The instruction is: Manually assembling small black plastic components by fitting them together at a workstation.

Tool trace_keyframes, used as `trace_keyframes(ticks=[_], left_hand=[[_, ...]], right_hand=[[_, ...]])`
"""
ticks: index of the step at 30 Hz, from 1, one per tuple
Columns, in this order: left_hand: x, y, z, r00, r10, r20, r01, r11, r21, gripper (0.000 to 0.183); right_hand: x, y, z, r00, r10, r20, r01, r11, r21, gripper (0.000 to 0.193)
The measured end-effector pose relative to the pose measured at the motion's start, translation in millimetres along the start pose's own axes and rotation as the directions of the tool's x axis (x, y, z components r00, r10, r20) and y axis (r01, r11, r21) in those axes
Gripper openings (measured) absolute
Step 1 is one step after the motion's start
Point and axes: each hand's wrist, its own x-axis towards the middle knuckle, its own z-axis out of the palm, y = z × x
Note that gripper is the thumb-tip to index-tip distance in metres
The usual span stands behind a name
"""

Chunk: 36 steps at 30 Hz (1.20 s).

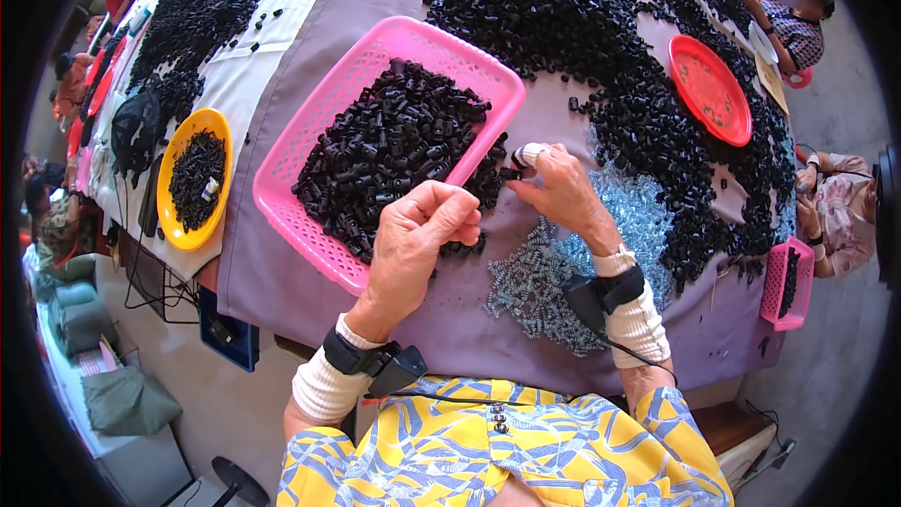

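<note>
My left hand point(413, 249) is closed, thumb against curled fingers, over the near right side of a pink plastic basket point(314, 258). Whatever it pinches, if anything, is hidden. Small black plastic pieces point(394, 136) are heaped in the basket, and more lie beside its right wall. My right hand point(565, 195), with white tape on a finger, reaches low over the purple cloth just right of the basket. Its thumb and finger close on a small black plastic piece point(511, 172). Below that hand spreads a pile of tiny silvery-blue pieces point(535, 282), perhaps springs.
A large heap of black pieces point(535, 23) covers the far right of the table. A red plate point(710, 89) rests on it. At left stands a yellow dish point(178, 233) of thin black parts. Another pink basket point(786, 286) sits at the right edge. Other people work around.
</note>
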Motion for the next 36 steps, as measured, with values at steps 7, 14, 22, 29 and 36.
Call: trace_keyframes(ticks=[7,14,22,29,36], left_hand=[[8,-10,19,0.998,0.021,0.061,-0.032,0.984,0.178,0.018],[7,-4,12,0.999,-0.023,0.044,0.027,0.996,-0.084,0.018],[8,-1,2,0.999,-0.024,0.035,0.029,0.985,-0.172,0.016],[8,-2,-2,0.999,-0.03,0.035,0.036,0.984,-0.176,0.016],[9,-3,-1,0.999,-0.033,0.041,0.039,0.984,-0.175,0.019]], right_hand=[[7,-55,-45,0.976,-0.218,-0.011,0.217,0.967,0.132,0.023],[-4,-10,-50,0.995,0.049,-0.089,-0.038,0.992,0.122,0.017],[-16,13,-12,0.99,0.043,0.132,-0.013,0.975,-0.224,0.013],[-8,25,-16,0.995,0.053,-0.081,-0.073,0.96,-0.27,0.011],[-11,17,-9,0.998,-0.04,0.043,0.049,0.966,-0.253,0.012]])
